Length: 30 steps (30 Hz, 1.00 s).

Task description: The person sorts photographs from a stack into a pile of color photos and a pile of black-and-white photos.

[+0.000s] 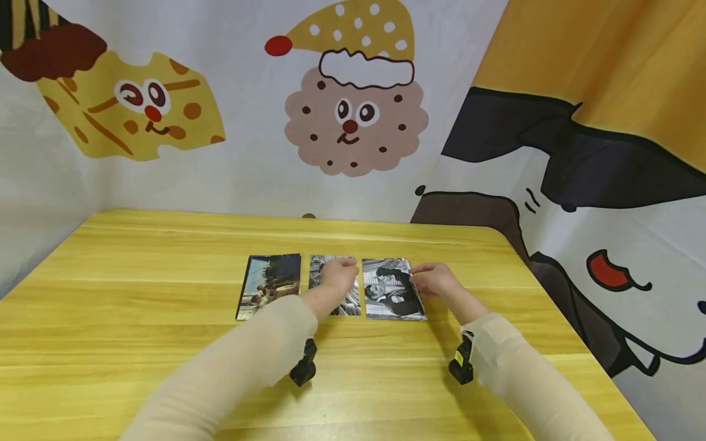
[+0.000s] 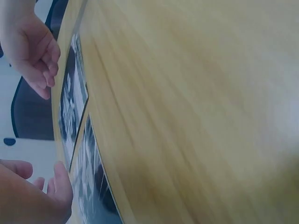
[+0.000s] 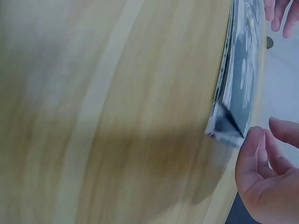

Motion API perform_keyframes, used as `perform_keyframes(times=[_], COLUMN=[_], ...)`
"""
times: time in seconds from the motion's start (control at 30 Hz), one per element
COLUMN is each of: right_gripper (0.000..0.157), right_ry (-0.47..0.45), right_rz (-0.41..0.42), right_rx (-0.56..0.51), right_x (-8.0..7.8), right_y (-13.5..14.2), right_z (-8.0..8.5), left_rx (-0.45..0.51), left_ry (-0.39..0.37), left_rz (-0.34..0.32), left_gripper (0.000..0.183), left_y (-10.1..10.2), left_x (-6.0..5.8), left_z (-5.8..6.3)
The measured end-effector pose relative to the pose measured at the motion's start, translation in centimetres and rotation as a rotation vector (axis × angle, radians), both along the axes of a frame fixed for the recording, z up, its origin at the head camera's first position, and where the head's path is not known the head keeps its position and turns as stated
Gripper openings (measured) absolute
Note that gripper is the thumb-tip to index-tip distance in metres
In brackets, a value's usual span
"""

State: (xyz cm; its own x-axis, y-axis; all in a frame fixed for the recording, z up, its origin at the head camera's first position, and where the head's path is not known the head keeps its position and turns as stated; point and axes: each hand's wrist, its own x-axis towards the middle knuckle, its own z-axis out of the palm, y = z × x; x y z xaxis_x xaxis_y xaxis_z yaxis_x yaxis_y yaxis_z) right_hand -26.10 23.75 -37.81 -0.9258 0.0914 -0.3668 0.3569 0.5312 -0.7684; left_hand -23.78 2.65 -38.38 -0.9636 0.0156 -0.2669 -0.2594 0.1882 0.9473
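Note:
Three groups of photo prints lie in a row on the wooden table. The right one, a black-and-white photo stack (image 1: 394, 300), has my right hand (image 1: 438, 282) at its right edge, fingertips right by the corner. In the right wrist view, layered edges of the stack (image 3: 239, 79) show, and thumb and forefinger stand apart. My left hand (image 1: 337, 278) hovers over the middle black-and-white photo (image 1: 350, 303), hiding part of it, with thumb and fingers spread in the left wrist view. On the left is a colour photo stack (image 1: 270, 275), partly behind the left sleeve.
The yellow wooden table (image 1: 138, 294) reaches back to a printed curtain (image 1: 237, 184) with cartoon figures, which also hangs along the right side. Each wrist carries a black camera (image 1: 303, 361) on a strap.

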Motion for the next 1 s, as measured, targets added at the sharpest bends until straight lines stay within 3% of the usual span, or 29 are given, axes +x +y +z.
perform_keyframes(times=[0.2, 0.67, 1.0], right_gripper=[0.039, 0.041, 0.043], right_ry=[-0.027, -0.029, -0.08], right_rz=[0.021, 0.109, 0.153], right_rx=[-0.08, -0.149, -0.249], right_x=[-0.2, -0.3, -0.2], right_y=[-1.4, -5.4, -7.6], right_z=[0.4, 0.3, -0.4], left_rx=[0.004, -0.144, -0.174], left_ry=[0.002, -0.014, -0.037], left_rz=[0.037, 0.127, 0.083], left_gripper=[0.034, 0.035, 0.038], left_y=[-2.0, -6.1, -7.2], left_x=[-0.3, -0.4, -0.5], left_z=[0.2, 0.0, 0.0])
